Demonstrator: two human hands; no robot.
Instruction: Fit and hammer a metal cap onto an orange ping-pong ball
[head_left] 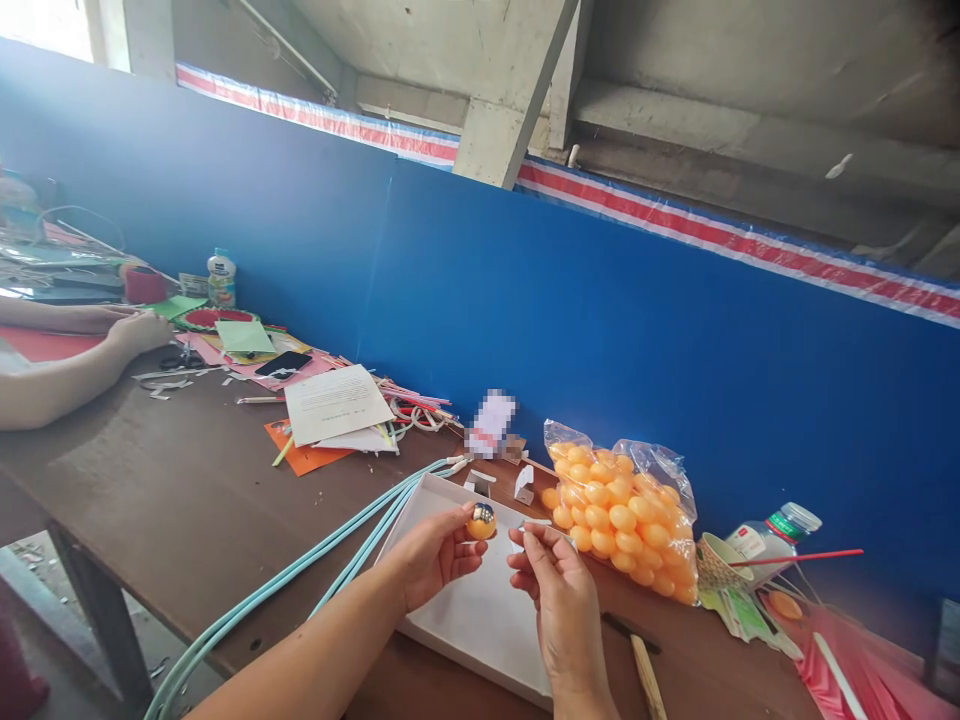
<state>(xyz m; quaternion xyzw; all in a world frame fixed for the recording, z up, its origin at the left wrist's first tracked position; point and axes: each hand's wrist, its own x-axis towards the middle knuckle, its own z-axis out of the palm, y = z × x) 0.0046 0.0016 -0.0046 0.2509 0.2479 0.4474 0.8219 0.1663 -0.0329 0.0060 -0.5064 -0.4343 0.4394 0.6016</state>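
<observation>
My left hand (439, 555) is closed on an orange ball (481, 528) with a dark, shiny patch on its upper side, held between thumb and fingers. Close by on the right, my right hand (559, 580) is pinched on a small whitish piece (517, 536), too small to name and partly hidden by the fingers. Both hands are over a shallow white box lid (480, 632) on the brown table. Behind my right hand, a clear plastic bag (622, 515) full of orange balls leans near the blue partition.
A hammer-like tool (645, 670) lies at the lower right. Farther right are a paper cup (721, 565), a clear jar (776, 540) and pink plastic (862, 665). Light-blue cords (322, 548) cross the table. Papers (337, 403) and a phone (285, 364) lie left, near another person's hand (142, 330).
</observation>
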